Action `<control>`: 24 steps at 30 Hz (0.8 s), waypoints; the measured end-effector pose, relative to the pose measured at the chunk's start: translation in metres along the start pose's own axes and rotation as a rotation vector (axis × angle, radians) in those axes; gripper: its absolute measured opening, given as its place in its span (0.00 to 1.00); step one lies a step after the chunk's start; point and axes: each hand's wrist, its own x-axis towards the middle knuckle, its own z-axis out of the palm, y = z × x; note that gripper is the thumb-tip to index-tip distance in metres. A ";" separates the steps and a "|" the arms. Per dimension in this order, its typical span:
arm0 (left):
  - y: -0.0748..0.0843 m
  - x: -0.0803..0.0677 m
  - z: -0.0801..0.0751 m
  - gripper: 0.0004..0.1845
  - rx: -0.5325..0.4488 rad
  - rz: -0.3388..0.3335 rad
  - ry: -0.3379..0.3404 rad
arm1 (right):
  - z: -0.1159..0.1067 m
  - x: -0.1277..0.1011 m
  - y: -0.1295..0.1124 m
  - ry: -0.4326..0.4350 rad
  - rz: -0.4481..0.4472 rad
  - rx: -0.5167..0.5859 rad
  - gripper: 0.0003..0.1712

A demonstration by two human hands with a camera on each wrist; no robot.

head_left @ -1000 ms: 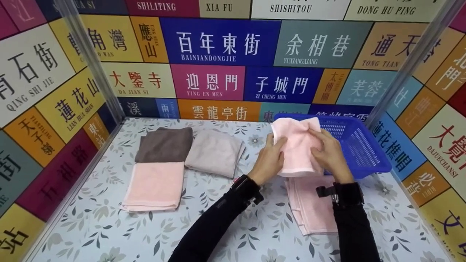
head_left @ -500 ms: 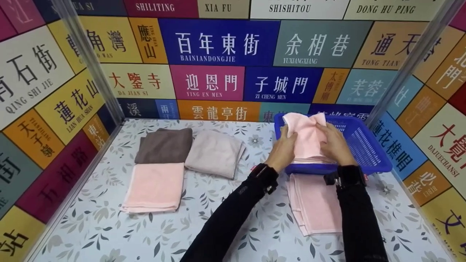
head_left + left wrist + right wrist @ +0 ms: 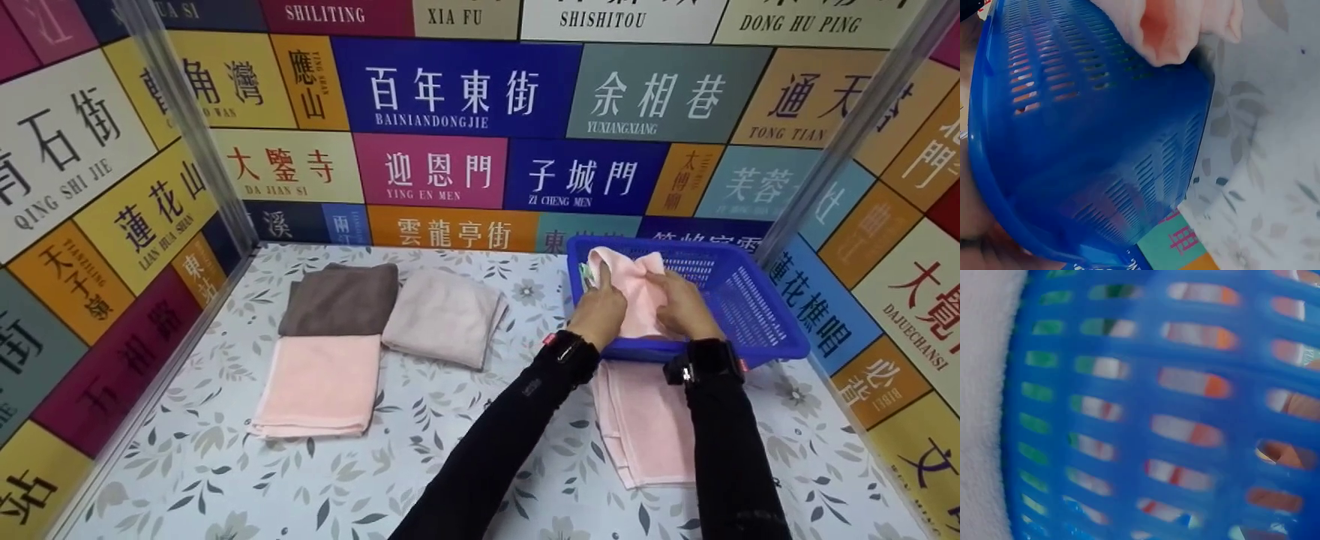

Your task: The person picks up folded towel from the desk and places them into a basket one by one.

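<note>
In the head view a pink towel [image 3: 634,289] is inside the left part of a blue plastic basket [image 3: 765,351], its top edge bunched. My left hand [image 3: 602,309] holds the towel's left side, index finger pointing up along it. At the other side my right hand [image 3: 684,306] grips the towel near its right edge. The left wrist view shows the basket's slotted wall [image 3: 1089,124] with fingers [image 3: 974,191] outside its rim, partly cut off. Blurred basket slots fill the right wrist view, so that hand's fingers are hard to make out there.
Another folded pink towel [image 3: 651,431] lies in front of the basket. To the left are a folded brown towel [image 3: 341,300], a light grey towel [image 3: 444,315] and a pink towel [image 3: 319,384]. Sign-printed walls [image 3: 457,86] enclose the back and sides.
Both hands have carried the pink towel from in front of the basket, back and down into it. The left hand has shifted right and its index finger now points up. The towels on the table stay put.
</note>
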 end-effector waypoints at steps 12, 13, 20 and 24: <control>0.000 0.006 0.000 0.17 0.159 -0.070 -0.237 | 0.004 0.004 0.001 -0.199 0.167 -0.051 0.48; -0.002 0.007 0.001 0.19 0.150 -0.080 -0.260 | 0.004 0.003 0.001 -0.204 0.187 -0.040 0.48; -0.011 0.015 0.006 0.29 0.160 -0.087 -0.491 | 0.007 0.003 0.001 -0.273 0.227 -0.147 0.42; -0.015 0.016 0.007 0.31 0.138 -0.086 -0.540 | 0.006 0.004 -0.002 -0.390 0.304 -0.156 0.40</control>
